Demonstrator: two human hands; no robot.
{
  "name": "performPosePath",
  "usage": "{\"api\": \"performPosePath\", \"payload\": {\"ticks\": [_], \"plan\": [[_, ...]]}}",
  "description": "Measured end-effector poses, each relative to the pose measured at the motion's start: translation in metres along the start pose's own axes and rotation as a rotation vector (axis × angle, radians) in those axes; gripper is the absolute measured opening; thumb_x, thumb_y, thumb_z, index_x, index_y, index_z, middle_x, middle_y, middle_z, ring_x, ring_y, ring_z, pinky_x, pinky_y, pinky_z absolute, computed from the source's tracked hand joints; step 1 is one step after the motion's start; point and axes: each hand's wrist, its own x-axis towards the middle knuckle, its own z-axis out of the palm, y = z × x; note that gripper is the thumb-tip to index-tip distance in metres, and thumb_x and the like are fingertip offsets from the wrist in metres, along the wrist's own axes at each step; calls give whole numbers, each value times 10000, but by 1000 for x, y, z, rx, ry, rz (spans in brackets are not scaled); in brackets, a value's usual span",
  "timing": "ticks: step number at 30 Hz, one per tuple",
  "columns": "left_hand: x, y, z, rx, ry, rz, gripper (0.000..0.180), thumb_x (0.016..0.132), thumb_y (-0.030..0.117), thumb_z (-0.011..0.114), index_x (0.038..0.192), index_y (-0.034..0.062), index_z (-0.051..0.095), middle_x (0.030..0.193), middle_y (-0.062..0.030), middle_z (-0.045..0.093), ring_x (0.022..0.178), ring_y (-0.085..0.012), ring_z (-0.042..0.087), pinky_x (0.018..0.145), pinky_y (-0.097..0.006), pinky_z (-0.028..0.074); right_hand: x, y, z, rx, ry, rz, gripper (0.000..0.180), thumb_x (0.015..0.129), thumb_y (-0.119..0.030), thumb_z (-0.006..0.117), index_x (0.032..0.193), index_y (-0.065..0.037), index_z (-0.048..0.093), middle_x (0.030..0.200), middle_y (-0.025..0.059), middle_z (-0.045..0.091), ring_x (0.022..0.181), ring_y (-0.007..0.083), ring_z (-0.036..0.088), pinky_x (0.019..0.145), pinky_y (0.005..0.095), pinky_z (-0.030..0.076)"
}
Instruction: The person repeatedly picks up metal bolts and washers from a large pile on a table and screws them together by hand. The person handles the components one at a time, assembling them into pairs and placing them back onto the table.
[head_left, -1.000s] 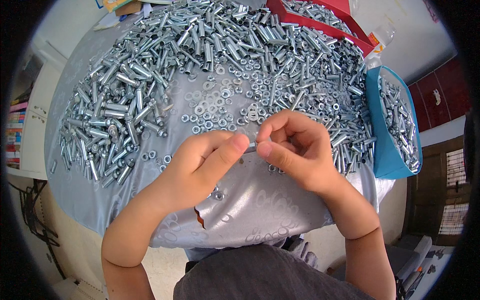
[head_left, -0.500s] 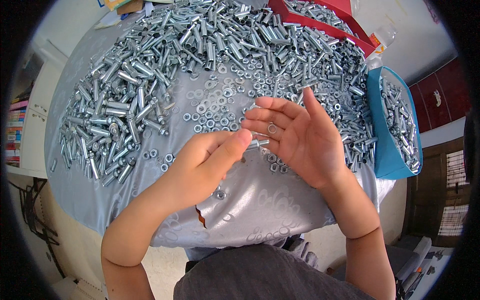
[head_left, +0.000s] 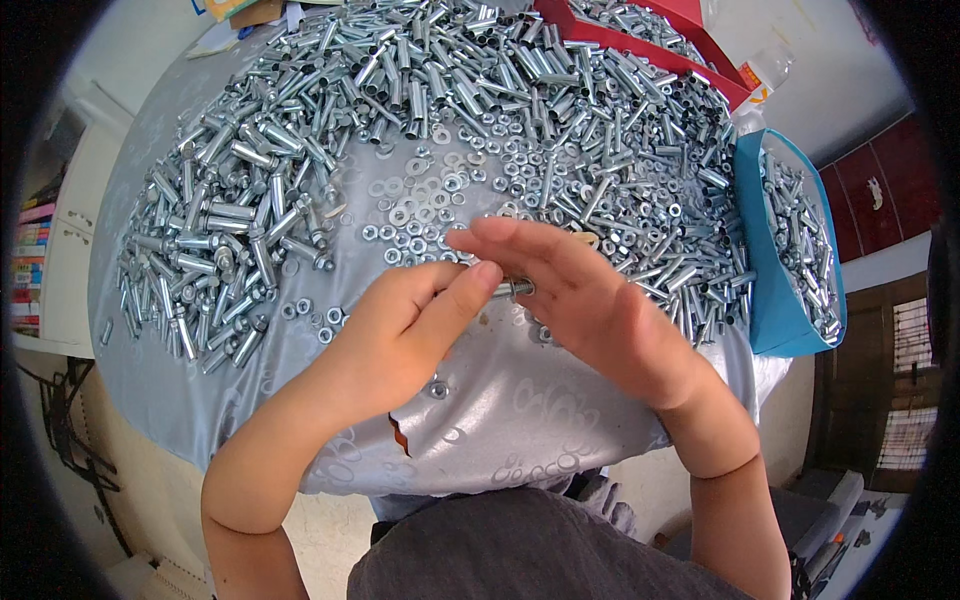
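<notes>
My left hand (head_left: 395,325) is closed around an anchor bolt (head_left: 513,288), its thumb on top. The bolt's threaded end sticks out to the right, toward the other palm. My right hand (head_left: 595,315) is open, its fingers stretched out and its palm turned toward the bolt tip. A small ring seems to sit at that tip, partly shaded by the fingers. Beyond the hands lie loose nuts (head_left: 418,240) and flat washers (head_left: 430,195) on the grey tablecloth (head_left: 540,430).
Assembled anchor bolts (head_left: 235,210) are heaped at the left. Metal sleeves (head_left: 420,75) pile up at the back and loose bolts (head_left: 690,280) at the right. A blue box (head_left: 765,290) and a red box (head_left: 640,52) hold more parts. A plastic bottle (head_left: 770,70) stands behind.
My right hand has rolled its palm toward the left hand and come in against the bolt's tip. The small ring that lay on its fingers now appears at the bolt's end.
</notes>
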Motion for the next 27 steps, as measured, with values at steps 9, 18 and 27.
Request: {"api": "performPosePath", "payload": {"ticks": [9,18,27], "plan": [[1,0,4,-470,53,-106,473,913,412,346,649,39,467,530,2,392,497,-95,401,476,-241,340,-2,-4,23,219,94,-231,813,735,-37,540,1373,-16,37,1417,202,117,1326,289,88,1056,389,95],[-1,4,-2,-525,-95,-195,439,891,421,375,608,88,414,501,21,334,449,-95,380,465,-254,362,2,4,15,-228,2,-358,650,771,141,432,1339,10,144,1357,233,250,1266,315,268,1029,398,244],[0,12,-7,-680,-200,-233,471,908,393,345,510,145,289,488,38,266,425,-88,321,441,-269,359,2,0,-2,-361,169,-319,695,668,-11,686,1268,1,337,1307,163,359,1187,270,391,961,360,314]]}}
